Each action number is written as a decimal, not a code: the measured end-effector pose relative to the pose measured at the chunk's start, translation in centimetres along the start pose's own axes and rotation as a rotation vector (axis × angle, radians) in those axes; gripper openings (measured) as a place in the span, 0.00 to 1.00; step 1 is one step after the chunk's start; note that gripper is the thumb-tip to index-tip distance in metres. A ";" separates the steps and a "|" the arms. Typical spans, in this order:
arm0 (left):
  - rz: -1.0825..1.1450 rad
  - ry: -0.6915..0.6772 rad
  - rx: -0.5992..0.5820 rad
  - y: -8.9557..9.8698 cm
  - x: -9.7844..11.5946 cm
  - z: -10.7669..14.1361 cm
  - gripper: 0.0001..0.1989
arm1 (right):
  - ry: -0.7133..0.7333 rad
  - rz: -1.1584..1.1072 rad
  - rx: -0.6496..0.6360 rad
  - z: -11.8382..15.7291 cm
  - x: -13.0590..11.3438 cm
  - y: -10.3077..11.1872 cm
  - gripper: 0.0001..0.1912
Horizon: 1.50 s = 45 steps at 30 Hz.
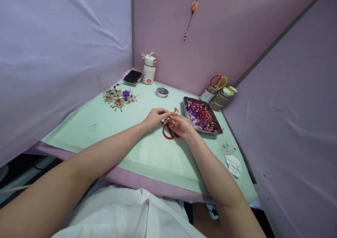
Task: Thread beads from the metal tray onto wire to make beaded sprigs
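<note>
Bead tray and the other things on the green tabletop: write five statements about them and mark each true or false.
1. The bead tray lies to the right of both the left hand and the right hand. True.
2. The red-handled scissors near the hands lie inside the bead tray. False: the red-handled scissors lie outside it, partly hidden by the right hand.
3. The white bottle stands beside the phone. True.
4. The crumpled white cloth is draped over the bottle. False: the white cloth lies on the green tabletop, near its right edge.
5. The bead tray has been tipped upside down. False: it is upright, with beads in it.
</note>
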<state>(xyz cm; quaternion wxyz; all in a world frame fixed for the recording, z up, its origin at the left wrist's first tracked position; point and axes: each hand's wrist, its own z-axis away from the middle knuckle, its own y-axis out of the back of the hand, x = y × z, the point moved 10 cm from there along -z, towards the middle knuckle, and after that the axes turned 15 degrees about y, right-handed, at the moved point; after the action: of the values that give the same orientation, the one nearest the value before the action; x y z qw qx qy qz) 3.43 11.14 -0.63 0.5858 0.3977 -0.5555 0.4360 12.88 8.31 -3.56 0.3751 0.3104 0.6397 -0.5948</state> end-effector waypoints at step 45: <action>-0.043 0.065 -0.017 -0.4 -0.2 0.3 0.11 | 0.290 0.232 0.126 -0.2 -2.9 1.0 0.10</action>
<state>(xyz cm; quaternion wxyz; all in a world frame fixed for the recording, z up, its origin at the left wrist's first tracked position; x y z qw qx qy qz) 3.70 10.67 -0.77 0.6159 0.3903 -0.5312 0.4314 15.28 8.75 -1.61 0.3250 0.4873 0.6085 -0.5354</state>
